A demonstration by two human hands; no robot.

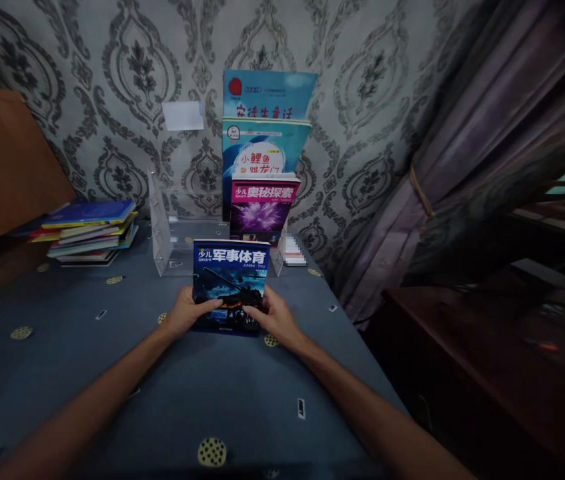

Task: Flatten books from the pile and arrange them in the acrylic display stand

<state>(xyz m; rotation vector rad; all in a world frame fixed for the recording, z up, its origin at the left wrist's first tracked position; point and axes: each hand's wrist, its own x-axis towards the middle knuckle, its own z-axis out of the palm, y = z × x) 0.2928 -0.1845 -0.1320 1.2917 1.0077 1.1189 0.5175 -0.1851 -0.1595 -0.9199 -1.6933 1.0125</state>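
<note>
A dark blue book (pixel 231 277) with white title letters is held upright, cover facing me, in front of a clear tiered rack (pixel 161 237). My left hand (pixel 185 313) grips its left edge, thumb on the cover. On the right edge my right hand (pixel 275 319) grips it the same way; the fingers behind the book are hidden. Behind it, on the right side of the rack, stand a pink and purple book (pixel 262 210), a teal book (pixel 266 143) and a taller blue book (pixel 272 90), one behind another.
A stack of books (pixel 93 230) lies at the back left of the cloth-covered table (pixel 172 413). A white card (pixel 183 116) shows above the rack's left side. Beyond the table's right edge are a purple curtain (pixel 402 200) and a dark red surface (pixel 487 373).
</note>
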